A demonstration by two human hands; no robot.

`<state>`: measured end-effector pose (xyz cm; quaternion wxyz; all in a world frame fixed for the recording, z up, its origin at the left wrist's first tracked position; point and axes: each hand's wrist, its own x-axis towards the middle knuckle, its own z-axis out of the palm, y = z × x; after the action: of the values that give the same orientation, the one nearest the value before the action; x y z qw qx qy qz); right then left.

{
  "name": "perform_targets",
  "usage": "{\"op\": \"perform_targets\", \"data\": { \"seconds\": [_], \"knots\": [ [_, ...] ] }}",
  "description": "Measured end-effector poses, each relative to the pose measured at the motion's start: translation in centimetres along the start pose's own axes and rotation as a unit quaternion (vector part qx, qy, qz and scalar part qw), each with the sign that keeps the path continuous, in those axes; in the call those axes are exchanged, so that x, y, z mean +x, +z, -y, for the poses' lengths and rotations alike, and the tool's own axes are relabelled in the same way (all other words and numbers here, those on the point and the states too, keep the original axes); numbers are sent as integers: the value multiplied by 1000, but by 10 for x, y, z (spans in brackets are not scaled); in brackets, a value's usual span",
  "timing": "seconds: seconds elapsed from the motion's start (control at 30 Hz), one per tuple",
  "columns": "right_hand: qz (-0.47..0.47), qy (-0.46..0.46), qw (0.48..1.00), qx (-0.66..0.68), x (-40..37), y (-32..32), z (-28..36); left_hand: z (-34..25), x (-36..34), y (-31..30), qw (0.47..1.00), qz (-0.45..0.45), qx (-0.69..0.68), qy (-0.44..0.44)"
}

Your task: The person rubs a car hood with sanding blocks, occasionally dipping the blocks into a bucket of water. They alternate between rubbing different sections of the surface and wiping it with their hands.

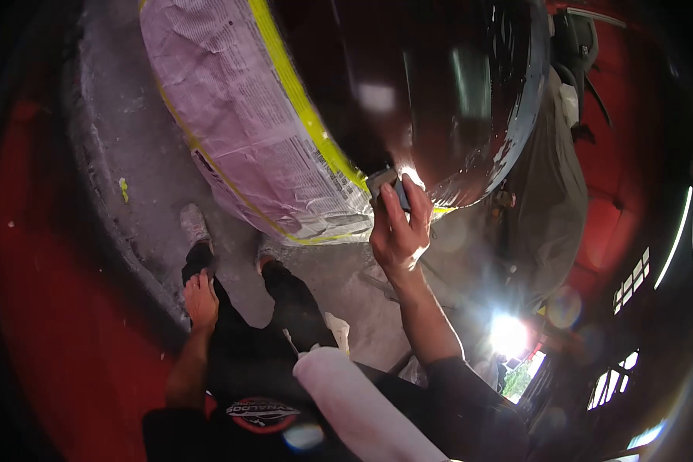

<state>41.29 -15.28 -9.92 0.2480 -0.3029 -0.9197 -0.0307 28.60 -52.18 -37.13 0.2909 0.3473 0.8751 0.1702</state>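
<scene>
My right hand is closed on a small grey sanding block and presses it to the lower edge of a glossy dark car panel. Yellow masking tape runs along the panel's left border, close to the block. It joins the panel to crumpled, printed masking paper. My left hand holds nothing. It lies on my dark-trousered leg, with its fingers stretched out. A pale film and wet-looking streaks show on the panel's right side.
Grey concrete floor lies under my feet, with a yellow scrap on it. A bright lamp shines at lower right. A grey draped cover hangs on the right. A white roll-like cloth crosses in front of my chest.
</scene>
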Motion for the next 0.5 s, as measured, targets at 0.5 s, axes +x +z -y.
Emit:
{"op": "perform_targets", "data": {
  "seconds": [0.5],
  "knots": [
    [-60,-12,998,16,37,18,4,5,17,46,996,26,79,17]
  ]
}}
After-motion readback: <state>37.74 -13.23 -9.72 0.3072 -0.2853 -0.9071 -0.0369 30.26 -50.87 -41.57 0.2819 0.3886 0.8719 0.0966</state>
